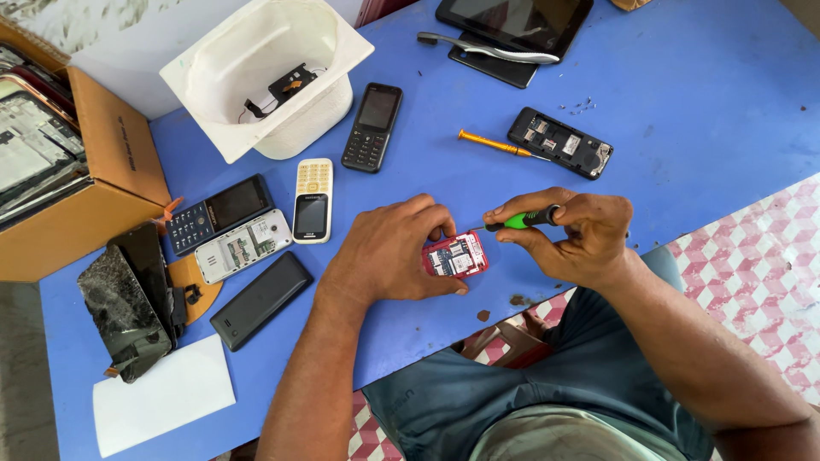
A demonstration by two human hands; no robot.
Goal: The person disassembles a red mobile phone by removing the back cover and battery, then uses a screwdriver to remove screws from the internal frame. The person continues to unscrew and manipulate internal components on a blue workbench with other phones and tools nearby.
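Note:
My left hand (389, 252) grips a small red phone (457, 254) lying opened on the blue table (683, 111), its circuit board facing up. My right hand (572, 230) holds a green-handled screwdriver (523, 219), the tip pointing left at the phone's upper edge. Both hands sit near the table's front edge, above my lap.
An orange screwdriver (494, 144) and an opened black phone (560, 142) lie behind my hands. Several keypad phones (313, 200) lie to the left, with a white tub (266, 77), a cardboard box (102, 171), cracked screens (128, 299), a white sheet (162, 393) and a tablet (512, 26).

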